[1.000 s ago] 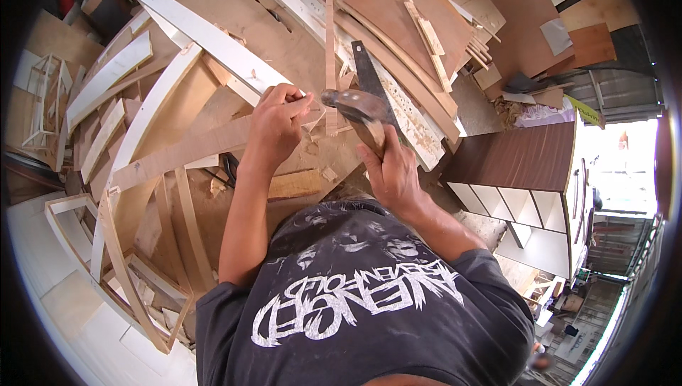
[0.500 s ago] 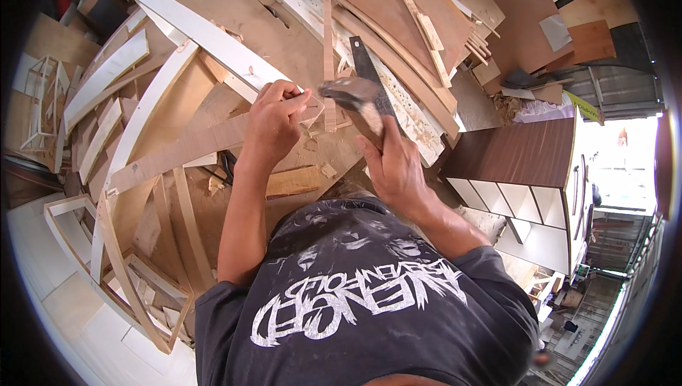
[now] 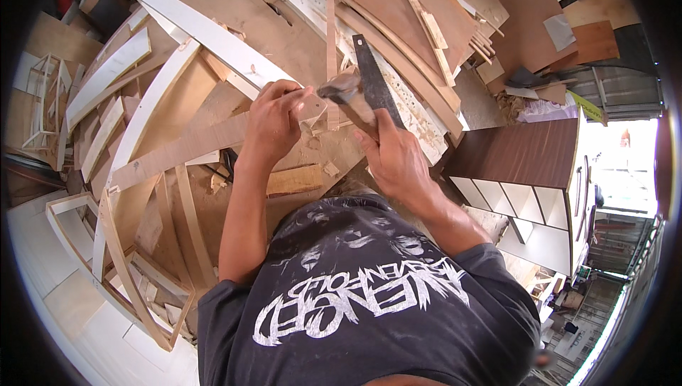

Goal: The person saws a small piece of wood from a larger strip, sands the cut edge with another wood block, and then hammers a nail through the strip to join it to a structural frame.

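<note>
Your right hand (image 3: 396,157) grips hammer (image 3: 352,104), head blurred just beside left hand (image 3: 273,121). Left curls over strip (image 3: 192,146), which points toward saw (image 3: 376,84) (cannot tell what it pinches). Hammering step, seemingly; next move calls for careful aim.

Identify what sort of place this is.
Most likely a woodworking shop: a hammer in the right hand, a handsaw near it, and stacked boards beyond.

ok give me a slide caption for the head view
The right hand grips a metal-headed, wooden-handled hammer close to the left hand over a long, flat, light-brown wooden strip.
</note>
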### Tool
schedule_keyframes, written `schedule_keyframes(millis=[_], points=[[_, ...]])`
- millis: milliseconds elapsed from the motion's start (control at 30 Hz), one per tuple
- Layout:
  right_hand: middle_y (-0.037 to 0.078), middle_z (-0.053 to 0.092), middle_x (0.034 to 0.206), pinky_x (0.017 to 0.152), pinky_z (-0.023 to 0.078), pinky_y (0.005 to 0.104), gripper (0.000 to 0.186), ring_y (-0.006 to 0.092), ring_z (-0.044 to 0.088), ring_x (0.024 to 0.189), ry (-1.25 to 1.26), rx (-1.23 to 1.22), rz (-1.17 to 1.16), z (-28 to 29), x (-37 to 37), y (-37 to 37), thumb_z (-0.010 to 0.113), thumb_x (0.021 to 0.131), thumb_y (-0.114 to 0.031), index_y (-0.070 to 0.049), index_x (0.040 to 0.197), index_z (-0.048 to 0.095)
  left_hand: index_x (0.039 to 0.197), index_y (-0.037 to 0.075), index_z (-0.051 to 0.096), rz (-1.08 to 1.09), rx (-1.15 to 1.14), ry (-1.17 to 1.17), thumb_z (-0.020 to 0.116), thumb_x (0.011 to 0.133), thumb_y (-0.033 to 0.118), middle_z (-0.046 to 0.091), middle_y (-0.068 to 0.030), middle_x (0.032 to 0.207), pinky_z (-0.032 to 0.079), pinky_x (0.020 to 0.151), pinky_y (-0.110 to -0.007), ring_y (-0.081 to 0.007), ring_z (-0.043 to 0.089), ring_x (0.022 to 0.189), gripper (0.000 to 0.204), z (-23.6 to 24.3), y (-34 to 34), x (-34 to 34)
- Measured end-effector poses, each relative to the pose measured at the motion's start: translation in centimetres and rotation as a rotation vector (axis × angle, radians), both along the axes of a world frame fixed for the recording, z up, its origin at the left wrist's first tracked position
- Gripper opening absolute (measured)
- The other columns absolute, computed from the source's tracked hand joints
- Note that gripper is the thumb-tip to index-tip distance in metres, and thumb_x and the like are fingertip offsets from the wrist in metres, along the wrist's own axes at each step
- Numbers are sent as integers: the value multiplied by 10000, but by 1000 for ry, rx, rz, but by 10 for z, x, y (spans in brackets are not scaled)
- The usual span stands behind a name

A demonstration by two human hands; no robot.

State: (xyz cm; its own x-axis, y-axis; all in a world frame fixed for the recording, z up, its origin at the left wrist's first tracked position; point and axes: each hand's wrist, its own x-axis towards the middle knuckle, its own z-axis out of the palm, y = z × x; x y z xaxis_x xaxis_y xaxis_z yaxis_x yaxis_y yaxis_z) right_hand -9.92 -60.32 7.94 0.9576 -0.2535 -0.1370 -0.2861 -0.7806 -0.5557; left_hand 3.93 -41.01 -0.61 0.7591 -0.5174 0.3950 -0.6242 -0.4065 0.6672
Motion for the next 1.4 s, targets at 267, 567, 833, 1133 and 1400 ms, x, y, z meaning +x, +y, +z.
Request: schedule_keyframes(millis=[267,567,833,1133,1400], points=[[336,682,854,776,485,635,398,559,669,886,73,-7,76,13,4,-2,590,1068,-343,23,1210,523,1355,32,668,6,-16,22,606,914,-101,712,-155,1164,580,911,-431,-349,708,1020,465,1,0,2],[326,726,935,827,548,550,410,518,711,918,-59,68,0,-15,1,8,682,1028,-309,62,1200,641,1284,40,730,77,-382,129,708,927,-35,726,-161,1160,581,920,-415,-350,712,1041,365,15,18,-7],[59,698,816,672,504,340,422,166,583,686,-199,371,-1,-47,6,66,888,855,-204,-12,1184,706,1336,41,725,713,-116,-177,826,903,124,710,-173,1342,513,1101,-439,-351,666,1255,452,45,206,-79],[185,726,1075,725,538,399,791,285,646,763,-449,52,268,-56,51,129,953,753,-105,-50,1461,607,1389,33,690,753,266,-51,896,805,120,675,-164,1422,493,1134,-454,-352,620,1327,626,39,389,-45],[211,724,1265,921,569,437,725,377,735,1072,-340,10,165,-59,64,158,902,813,-80,-34,1469,598,1198,52,804,638,-4,146,837,876,70,796,-119,1200,607,874,-328,-254,782,987,325,19,402,-26]])
